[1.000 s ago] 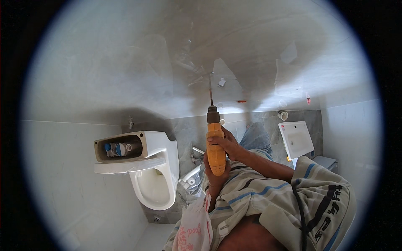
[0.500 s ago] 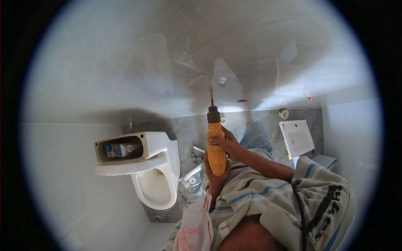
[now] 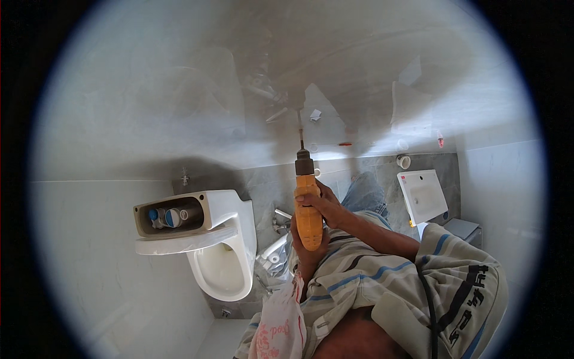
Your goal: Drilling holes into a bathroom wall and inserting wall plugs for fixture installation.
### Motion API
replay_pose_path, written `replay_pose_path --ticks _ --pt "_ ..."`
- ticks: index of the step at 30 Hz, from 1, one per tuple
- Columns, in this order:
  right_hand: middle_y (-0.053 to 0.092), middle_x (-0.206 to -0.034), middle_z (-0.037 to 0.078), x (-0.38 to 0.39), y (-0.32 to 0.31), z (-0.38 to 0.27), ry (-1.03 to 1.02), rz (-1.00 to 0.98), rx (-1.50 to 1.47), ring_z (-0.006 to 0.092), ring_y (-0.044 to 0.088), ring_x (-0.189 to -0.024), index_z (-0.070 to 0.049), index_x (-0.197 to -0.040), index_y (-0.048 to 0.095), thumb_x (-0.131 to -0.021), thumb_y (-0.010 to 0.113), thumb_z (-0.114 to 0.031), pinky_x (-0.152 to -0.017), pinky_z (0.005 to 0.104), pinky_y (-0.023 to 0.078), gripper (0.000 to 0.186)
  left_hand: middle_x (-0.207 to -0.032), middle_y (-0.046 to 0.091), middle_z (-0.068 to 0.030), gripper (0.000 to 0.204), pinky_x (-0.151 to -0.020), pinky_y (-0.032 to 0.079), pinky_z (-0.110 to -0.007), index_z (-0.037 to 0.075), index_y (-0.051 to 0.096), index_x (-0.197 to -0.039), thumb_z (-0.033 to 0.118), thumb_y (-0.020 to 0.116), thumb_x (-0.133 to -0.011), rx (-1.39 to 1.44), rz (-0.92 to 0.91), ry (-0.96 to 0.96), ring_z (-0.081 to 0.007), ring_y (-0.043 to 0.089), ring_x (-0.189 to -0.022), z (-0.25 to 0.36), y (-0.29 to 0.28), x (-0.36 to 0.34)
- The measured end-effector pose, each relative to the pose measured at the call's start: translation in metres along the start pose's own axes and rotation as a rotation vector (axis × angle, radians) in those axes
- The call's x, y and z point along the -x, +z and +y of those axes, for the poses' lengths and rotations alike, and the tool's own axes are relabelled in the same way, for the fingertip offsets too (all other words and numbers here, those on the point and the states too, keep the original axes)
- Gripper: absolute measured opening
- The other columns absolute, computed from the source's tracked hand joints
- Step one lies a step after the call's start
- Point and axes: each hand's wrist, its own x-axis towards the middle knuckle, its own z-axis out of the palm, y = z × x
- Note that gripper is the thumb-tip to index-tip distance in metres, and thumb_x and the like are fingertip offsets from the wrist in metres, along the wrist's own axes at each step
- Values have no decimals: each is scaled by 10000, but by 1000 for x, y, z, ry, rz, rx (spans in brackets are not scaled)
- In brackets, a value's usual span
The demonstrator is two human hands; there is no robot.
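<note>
An orange power drill [image 3: 309,215] with a dark chuck points away from me at the glossy grey wall [image 3: 191,113]. Its thin bit [image 3: 301,139] meets the wall, or nearly so; its reflection runs on above it. My right hand [image 3: 326,203] is closed over the drill's body from the right side, just behind the chuck. From below and left, my left hand [image 3: 304,250] supports the rear of the drill; the body hides most of its fingers. A white plastic bag with red print [image 3: 278,326] covers or hangs by my left forearm.
At left stands a white toilet [image 3: 230,257], its cistern uncovered with bottle-like fittings [image 3: 173,216] inside. Pipe fittings and plastic wrap [image 3: 274,254] lie on the grey floor. A white basin [image 3: 423,196] is at right, near a white roll [image 3: 403,161]. A dark cable [image 3: 427,293] crosses my shirt.
The view has shifted very slightly, so the wall and fixtures sit a little differently. Both hands keep the same hold on the drill, with its bit still at the wall.
</note>
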Motion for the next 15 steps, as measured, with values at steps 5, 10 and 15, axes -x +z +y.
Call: replay_pose_path --ticks 5,10,15 --pt "589 -980 44 1 0 -6 10 -7 -5 152 610 -902 -64 -1185 506 -776 742 -195 -820 307 524 490 -1236 564 -167 850 -945 467 -391 31 315 -1419 84 750 -691 -73 -2 14 -283 594 -1100 9 2 -5" --pt "587 -974 48 -1 -2 -6 3 -14 -12 153 608 -905 -62 -1181 505 -770 747 -210 -824 310 523 499 -1264 482 -146 743 -1008 394 -400 29 350 -1355 63 742 -725 36 -24 -76 -277 511 -1163 15 6 -5" --pt "587 -979 45 -2 -3 -11 16 -16 14 153 607 -906 -63 -1180 505 -769 751 -217 -830 312 522 504 -1235 489 -138 700 -991 404 -393 31 373 -1326 53 734 -727 51 -16 -79 -273 527 -1131 14 8 -6"
